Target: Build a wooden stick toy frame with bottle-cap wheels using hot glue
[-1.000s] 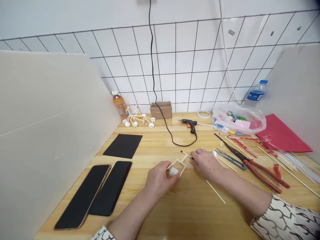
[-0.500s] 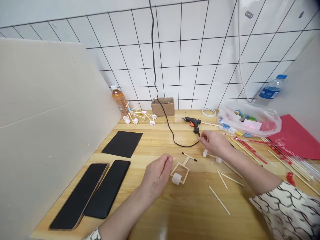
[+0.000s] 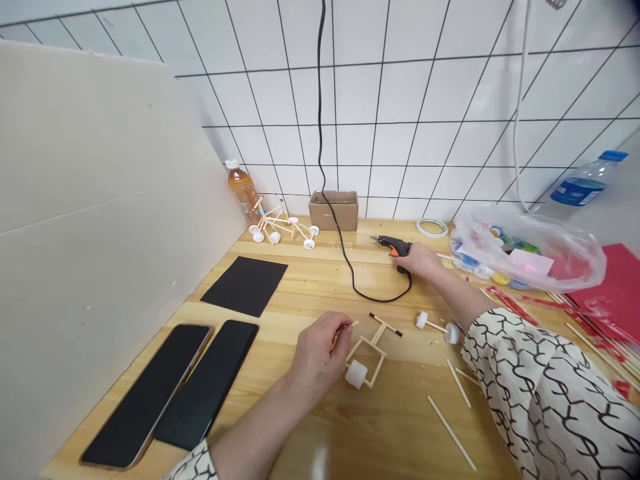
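Observation:
My left hand (image 3: 320,350) rests on the wooden table (image 3: 310,280) with its fingers pinched on a short wooden stick (image 3: 350,325). Just right of it lies a small stick frame (image 3: 371,349) with a white cap wheel (image 3: 356,375) at its near end. My right hand (image 3: 424,261) reaches far across the table and closes on the handle of the black and orange glue gun (image 3: 393,247). A stick axle with two white caps (image 3: 436,327) lies between the frame and my right forearm.
Two dark phones (image 3: 170,387) and a black sheet (image 3: 245,285) lie at the left. A finished stick model (image 3: 283,230), an orange drink bottle (image 3: 241,190) and a small cardboard box (image 3: 334,209) stand by the tiled wall. A plastic bag of caps (image 3: 525,253), tape roll (image 3: 433,228), red paper and loose sticks lie at the right.
My right hand left the stick frame and moved away to the glue gun, closing on it. My left hand let go of the white cap and now pinches a stick. The view shifted.

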A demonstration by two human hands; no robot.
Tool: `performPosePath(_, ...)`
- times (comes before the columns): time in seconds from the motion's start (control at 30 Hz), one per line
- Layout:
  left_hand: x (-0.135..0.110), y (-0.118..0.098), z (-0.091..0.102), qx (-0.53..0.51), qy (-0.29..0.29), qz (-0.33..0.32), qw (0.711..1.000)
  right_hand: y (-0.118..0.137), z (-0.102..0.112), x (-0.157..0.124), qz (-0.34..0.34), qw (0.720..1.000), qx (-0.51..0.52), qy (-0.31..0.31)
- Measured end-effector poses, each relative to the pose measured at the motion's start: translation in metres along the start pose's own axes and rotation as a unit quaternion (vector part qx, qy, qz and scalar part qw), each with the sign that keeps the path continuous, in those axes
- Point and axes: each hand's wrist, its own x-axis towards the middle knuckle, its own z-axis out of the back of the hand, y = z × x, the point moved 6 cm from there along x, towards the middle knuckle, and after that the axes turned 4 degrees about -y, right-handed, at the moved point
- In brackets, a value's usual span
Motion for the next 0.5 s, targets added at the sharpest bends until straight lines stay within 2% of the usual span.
performPosePath(0.23,0.001,-0.001,0.0,0.007,0.002,-0.028,1.0,0.0,-0.004,0.007,-0.03,0.998,0.048,-0.006)
performPosePath(0.5,-0.001,-0.004,-0.005,0.004,0.018,-0.031,0.999,-0.024,0.0,-0.008,-0.024,0.98,0.193,-0.031)
